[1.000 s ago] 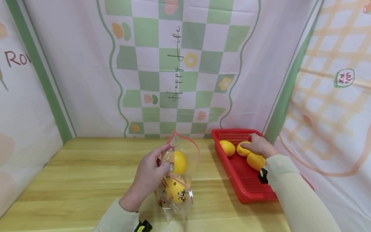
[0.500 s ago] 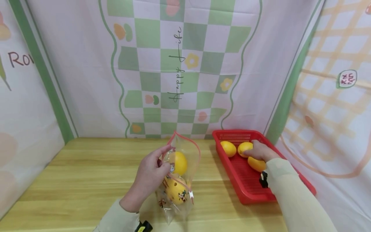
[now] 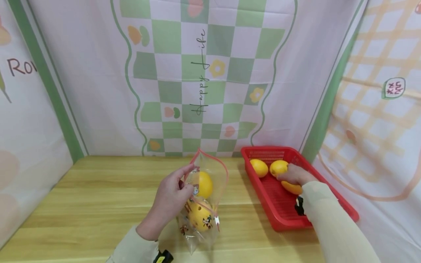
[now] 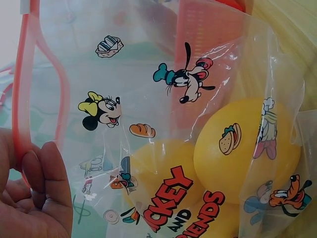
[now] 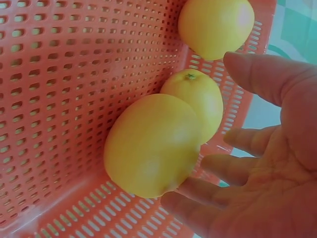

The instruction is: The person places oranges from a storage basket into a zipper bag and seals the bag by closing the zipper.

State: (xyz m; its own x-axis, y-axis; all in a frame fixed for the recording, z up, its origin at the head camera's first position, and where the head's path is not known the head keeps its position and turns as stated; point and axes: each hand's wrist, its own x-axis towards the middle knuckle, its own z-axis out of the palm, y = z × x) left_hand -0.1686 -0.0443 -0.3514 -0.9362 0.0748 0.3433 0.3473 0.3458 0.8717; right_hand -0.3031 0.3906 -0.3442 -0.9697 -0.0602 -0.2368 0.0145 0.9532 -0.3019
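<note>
Your left hand (image 3: 169,201) pinches the red zip rim of the clear cartoon-printed plastic bag (image 3: 204,204), floppy and slick, two yellow lemons sagging inside. Your right hand (image 3: 294,174), fingers spread wide, cups a smooth yellow lemon (image 5: 153,144) in the red perforated plastic basket (image 3: 279,212). It looks firm, rollable: wrap around its middle.

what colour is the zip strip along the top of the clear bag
Red-pink; the bag shows its zip strip best in the left wrist view, pinched by the left hand.
</note>
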